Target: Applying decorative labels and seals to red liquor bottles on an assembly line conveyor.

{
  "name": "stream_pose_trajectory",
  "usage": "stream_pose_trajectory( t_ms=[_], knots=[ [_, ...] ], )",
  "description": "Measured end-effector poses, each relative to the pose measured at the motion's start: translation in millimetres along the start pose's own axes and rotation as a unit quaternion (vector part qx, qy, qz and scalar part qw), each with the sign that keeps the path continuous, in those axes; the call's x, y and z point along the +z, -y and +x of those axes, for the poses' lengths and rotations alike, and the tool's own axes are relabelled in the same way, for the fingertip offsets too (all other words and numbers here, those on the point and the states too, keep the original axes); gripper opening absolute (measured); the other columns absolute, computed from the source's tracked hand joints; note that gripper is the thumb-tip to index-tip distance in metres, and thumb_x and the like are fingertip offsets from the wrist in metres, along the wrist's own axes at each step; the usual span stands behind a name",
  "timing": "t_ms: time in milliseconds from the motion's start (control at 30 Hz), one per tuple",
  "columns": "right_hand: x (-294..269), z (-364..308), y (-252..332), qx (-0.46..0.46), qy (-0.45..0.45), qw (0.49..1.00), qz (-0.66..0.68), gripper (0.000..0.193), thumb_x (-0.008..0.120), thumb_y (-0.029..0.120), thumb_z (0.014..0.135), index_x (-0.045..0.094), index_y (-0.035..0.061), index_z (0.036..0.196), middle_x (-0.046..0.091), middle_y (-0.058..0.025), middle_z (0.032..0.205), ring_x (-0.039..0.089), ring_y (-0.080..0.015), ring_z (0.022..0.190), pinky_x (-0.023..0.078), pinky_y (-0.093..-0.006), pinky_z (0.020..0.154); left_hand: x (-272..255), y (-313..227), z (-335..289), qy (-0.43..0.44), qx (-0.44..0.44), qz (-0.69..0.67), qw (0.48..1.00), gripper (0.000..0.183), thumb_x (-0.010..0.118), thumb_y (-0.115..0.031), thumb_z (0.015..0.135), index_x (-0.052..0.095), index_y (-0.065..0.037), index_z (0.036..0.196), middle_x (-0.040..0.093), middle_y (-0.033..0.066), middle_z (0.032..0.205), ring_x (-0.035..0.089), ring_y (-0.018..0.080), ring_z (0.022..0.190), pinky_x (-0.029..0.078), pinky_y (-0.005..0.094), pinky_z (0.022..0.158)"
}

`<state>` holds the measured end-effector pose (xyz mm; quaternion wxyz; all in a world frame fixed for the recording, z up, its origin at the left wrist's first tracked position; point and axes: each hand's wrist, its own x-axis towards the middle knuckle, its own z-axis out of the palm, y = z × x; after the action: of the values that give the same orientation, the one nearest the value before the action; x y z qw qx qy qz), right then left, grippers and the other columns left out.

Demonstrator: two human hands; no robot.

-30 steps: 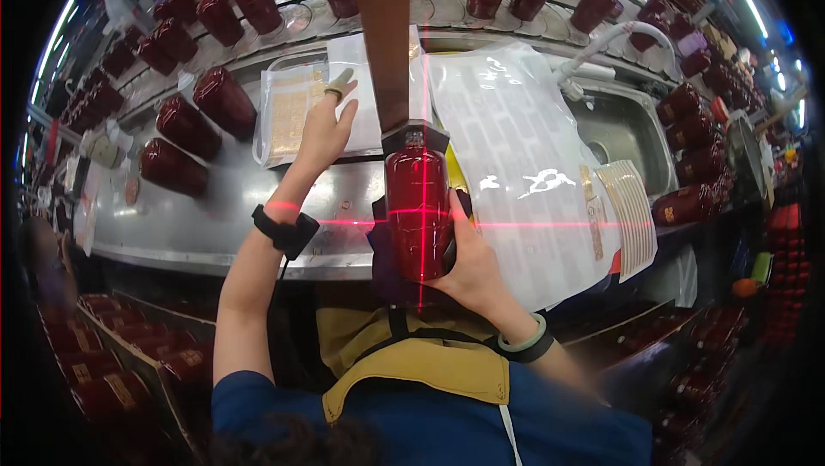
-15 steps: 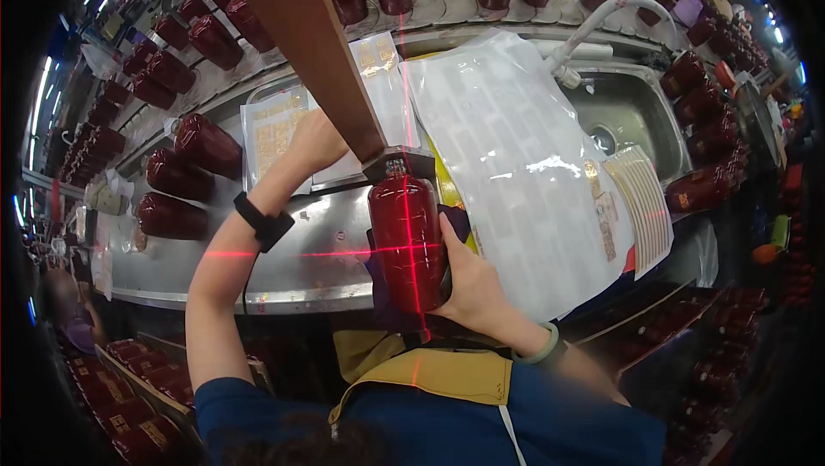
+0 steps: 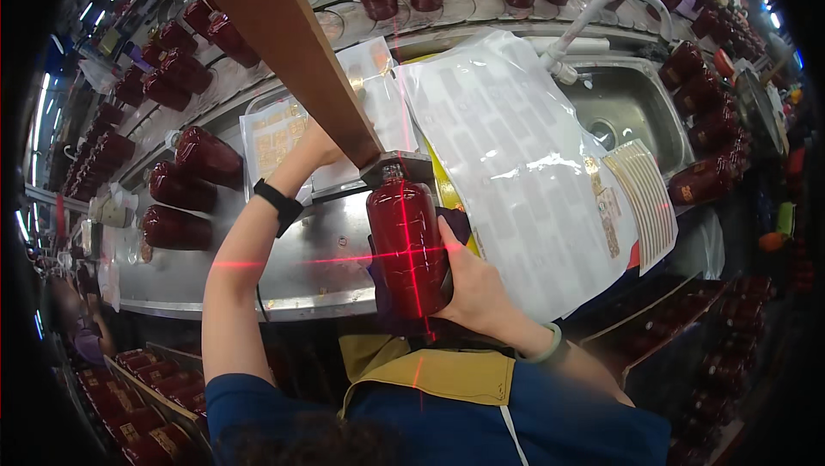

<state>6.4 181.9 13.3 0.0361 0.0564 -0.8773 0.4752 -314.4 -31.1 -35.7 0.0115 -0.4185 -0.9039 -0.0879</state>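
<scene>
A glossy dark-red bottle lies with its neck toward a metal bracket at the foot of a brown post. Red laser lines cross on its surface. My right hand is closed round its right side, thumb on top. A dark purple cloth shows beneath the bottle. My left hand reaches forward behind the brown post, over white sheets with gold stickers. The post hides its fingers, so what they hold cannot be made out.
A large clear-covered white sheet lies right of the bottle, beside a strip-lined sheet. Beyond are a metal sink and white faucet. Several red bottles stand at the left; more ride the conveyor at the back.
My left forearm has shifted slightly right, its hand still behind the post. The bottles on the back conveyor have moved along. My right hand keeps its hold on the bottle.
</scene>
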Motion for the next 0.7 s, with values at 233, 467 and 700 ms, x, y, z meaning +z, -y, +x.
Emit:
stream_pose_trajectory(
  t_ms=[233,467,700],
  knots=[
    [-1.5,-2.5,-6.4,-0.02,-0.022,1.0,-0.01,0.116,0.089,0.041,0.073,0.024,-0.0038,0.158,0.061,-0.0242,0.129,0.066,-0.0387,0.109,0.054,-0.0437,0.089,-38.8,-21.6,-0.1,0.075,-0.051,-0.043,0.995,0.062,0.062,-0.039,0.098,0.048,-0.009,0.15,0.059,0.0216,0.14,0.042,0.0388,0.144,0.038,0.0487,0.113],
    [2.9,-2.8,-3.1,-0.018,-0.008,1.0,-0.003,0.115,0.089,0.04,0.074,0.024,-0.0041,0.158,0.062,-0.0242,0.126,0.066,-0.0389,0.108,0.054,-0.0434,0.089,25.1,-8.3,64.4,-0.062,0.026,0.003,0.998,0.058,0.054,-0.022,0.101,0.037,0.005,0.149,0.049,0.0275,0.148,0.045,0.0379,0.14,0.024,0.0582,0.122],
    [0.5,-1.9,-0.8,0.008,-0.002,1.0,-0.006,0.122,0.092,0.039,0.069,0.022,-0.0028,0.159,0.062,-0.0249,0.127,0.066,-0.0402,0.109,0.053,-0.045,0.09,2.7,-19.4,39.0,0.041,0.012,-0.024,0.999,0.053,0.053,-0.021,0.099,0.043,0.0,0.147,0.065,0.0236,0.112,0.063,0.0386,0.11,0.025,0.0583,0.121]
  ],
)
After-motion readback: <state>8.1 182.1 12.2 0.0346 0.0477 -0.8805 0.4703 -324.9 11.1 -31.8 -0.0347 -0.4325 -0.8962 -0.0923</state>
